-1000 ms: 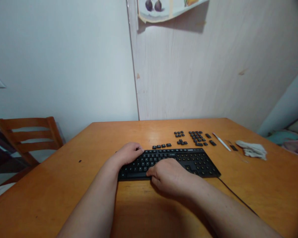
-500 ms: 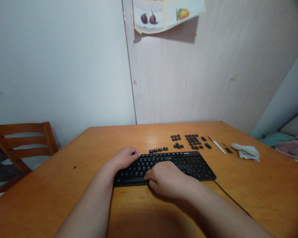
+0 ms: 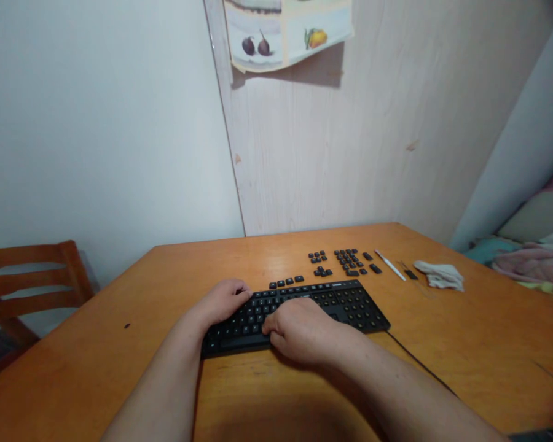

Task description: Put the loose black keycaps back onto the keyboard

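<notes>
A black keyboard [image 3: 233,342] lies on the wooden table in front of me, its right-hand section showing bare key sockets [image 3: 357,307] without caps. My left hand [image 3: 223,301] is closed around the keyboard's far left part, thumb along the top edge. Over the lower middle keys, just above the space bar, rests my right hand [image 3: 299,328] with curled fingers. Its fingertips touch the keys, and what they pinch, if anything, is hidden under the hand. Behind the keyboard is a short row of loose keycaps [image 3: 289,281].
More loose keycaps [image 3: 349,261] lie grouped at the back right. Beside them are a white pen-like stick [image 3: 391,266], a small dark tool with thin wires [image 3: 411,274] and a crumpled pale cloth [image 3: 440,275]. The keyboard's cable [image 3: 419,361] runs right. A wooden chair [image 3: 32,285] stands left.
The view has turned slightly right and tilted, so everything appears shifted left. Both hands keep their places on the keyboard.
</notes>
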A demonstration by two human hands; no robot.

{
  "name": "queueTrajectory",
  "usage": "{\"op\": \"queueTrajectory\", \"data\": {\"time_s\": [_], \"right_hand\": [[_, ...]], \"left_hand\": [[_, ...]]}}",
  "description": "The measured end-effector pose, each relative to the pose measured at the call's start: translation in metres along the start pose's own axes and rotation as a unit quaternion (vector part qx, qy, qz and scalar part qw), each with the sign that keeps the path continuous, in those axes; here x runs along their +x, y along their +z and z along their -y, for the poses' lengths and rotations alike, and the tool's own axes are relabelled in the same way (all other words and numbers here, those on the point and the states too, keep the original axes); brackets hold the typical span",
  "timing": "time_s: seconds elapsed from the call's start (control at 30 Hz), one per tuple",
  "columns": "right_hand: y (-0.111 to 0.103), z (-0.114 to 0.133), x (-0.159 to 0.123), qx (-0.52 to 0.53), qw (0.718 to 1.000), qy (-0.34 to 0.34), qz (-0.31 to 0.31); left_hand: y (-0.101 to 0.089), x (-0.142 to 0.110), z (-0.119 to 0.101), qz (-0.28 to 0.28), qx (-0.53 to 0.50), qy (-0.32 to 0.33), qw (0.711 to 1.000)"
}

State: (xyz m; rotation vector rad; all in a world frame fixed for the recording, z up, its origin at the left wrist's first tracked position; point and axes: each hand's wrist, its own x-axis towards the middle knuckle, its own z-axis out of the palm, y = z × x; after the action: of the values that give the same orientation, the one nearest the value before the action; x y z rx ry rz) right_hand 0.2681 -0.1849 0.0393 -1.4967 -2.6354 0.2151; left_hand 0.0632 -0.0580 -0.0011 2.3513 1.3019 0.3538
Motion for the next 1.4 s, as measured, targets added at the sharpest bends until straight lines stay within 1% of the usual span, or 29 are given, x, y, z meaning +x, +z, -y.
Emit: {"op": "queueTrajectory", "data": {"time_s": [0.33, 0.47, 0.6, 0.7, 0.8, 0.87, 0.93, 1.0, 1.1, 1.2, 1.3, 1.4], "right_hand": [[0.0, -0.002, -0.001, 0.002, 1.0, -0.002, 0.005], [0.002, -0.004, -0.001, 0.009, 1.0, -0.009, -0.018], [-0.001, -0.009, -0.002, 0.027, 1.0, -0.002, -0.006], [-0.006, -0.017, -0.003, 0.072, 0.996, 0.013, -0.045], [-0.012, -0.03, -0.002, 0.12, 0.988, 0.038, -0.094], [-0.016, -0.037, 0.0, 0.137, 0.981, 0.072, -0.121], [-0.019, -0.042, 0.003, 0.139, 0.974, 0.115, -0.141], [-0.023, -0.045, 0.007, 0.125, 0.97, 0.147, -0.148], [-0.028, -0.049, 0.015, 0.098, 0.972, 0.166, -0.134], [-0.03, -0.056, 0.028, 0.066, 0.979, 0.169, -0.095], [-0.028, -0.066, 0.045, 0.039, 0.983, 0.169, -0.054], [-0.022, -0.075, 0.062, 0.028, 0.984, 0.171, -0.033]], "left_hand": [[0.0, 0.0, -0.001, -0.003, -0.01, 0.003, 1.0], [0.002, 0.002, 0.003, -0.004, -0.008, 0.008, 1.0], [0.001, 0.002, 0.002, -0.005, 0.004, 0.003, 1.0], [0.0, 0.002, -0.001, -0.003, 0.017, 0.006, 1.0], [-0.001, 0.001, -0.002, -0.004, 0.031, 0.003, 1.0], [-0.001, 0.001, -0.002, -0.007, 0.035, -0.001, 0.999], [0.0, 0.001, -0.003, -0.011, 0.034, -0.002, 0.999], [0.001, 0.001, -0.004, -0.01, 0.036, -0.001, 0.999], [0.0, 0.001, -0.007, -0.008, 0.039, -0.005, 0.999], [-0.001, 0.0, -0.01, -0.006, 0.043, -0.005, 0.999], [-0.001, -0.001, -0.011, -0.008, 0.04, -0.002, 0.999], [0.0, -0.001, -0.01, -0.007, 0.026, 0.0, 1.0]]}}
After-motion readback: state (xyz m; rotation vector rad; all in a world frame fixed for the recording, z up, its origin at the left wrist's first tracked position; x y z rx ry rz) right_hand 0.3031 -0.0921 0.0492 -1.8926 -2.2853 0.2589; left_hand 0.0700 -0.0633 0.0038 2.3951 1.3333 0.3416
